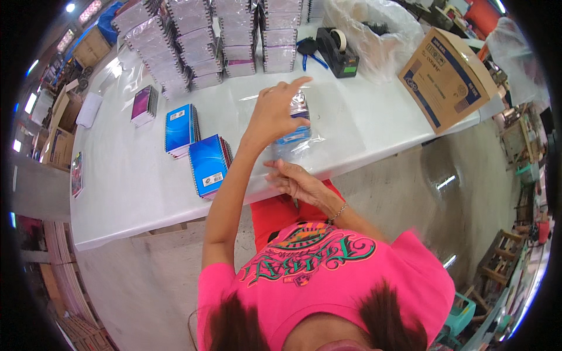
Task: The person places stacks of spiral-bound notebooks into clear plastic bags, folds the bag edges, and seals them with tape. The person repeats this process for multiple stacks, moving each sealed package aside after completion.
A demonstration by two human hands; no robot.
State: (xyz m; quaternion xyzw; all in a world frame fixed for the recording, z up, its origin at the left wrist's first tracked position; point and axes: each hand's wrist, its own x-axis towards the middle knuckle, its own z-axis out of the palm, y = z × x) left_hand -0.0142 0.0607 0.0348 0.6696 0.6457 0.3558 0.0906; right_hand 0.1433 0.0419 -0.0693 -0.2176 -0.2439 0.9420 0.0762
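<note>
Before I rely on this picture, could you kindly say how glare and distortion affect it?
In the head view, the white table bends at its left edge; glare streaks the floor and flecks the clear plastic by the left hand; the blue notebooks look fairly sharp.

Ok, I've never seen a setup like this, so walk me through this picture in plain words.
There is no robot here, only a person working bare-handed. The single picture comes from a wide camera worn on the head, looking down, so straight edges bend near the rim.

On the white table stand blue spiral notebooks, a purple notebook stack, tall wrapped stacks, a black tape dispenser and a cardboard box.

The left hand spreads over a bundle in clear plastic; whether it grips it is unclear. The right hand is at the near table edge, and I can't tell whether it holds anything.
</note>
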